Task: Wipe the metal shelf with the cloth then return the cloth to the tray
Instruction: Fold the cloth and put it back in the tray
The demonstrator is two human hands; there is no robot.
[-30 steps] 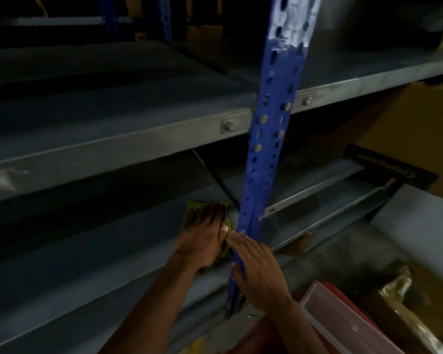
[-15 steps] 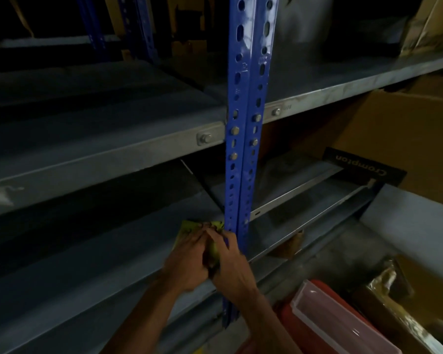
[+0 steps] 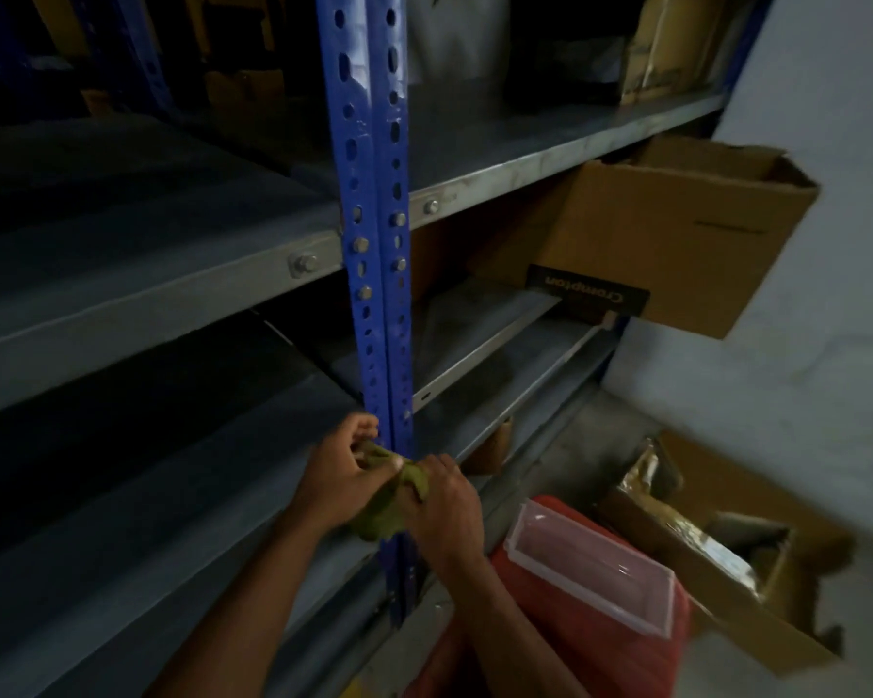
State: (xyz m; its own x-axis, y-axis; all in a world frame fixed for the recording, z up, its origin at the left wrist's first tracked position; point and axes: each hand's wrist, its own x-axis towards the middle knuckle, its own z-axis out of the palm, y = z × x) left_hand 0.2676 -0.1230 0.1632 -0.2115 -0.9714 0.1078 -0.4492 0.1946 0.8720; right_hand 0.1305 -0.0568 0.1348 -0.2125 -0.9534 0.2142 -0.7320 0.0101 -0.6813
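A crumpled yellow-green cloth hangs between both hands, in front of the blue slotted upright. My left hand pinches its upper part and my right hand grips it from the right. Both hands are just off the front edge of the lower grey metal shelf. A clear plastic tray lies empty on a red surface, low and to the right of my right hand.
An upper grey shelf runs above. A brown cardboard box with a black "Crompton" flap sits on the right shelf. An open carton lies on the floor by the white wall.
The cloth has come off the shelf surface, where my left hand pressed it flat. My right hand joined and both now hold it bunched in front of the blue post. The view shifted right.
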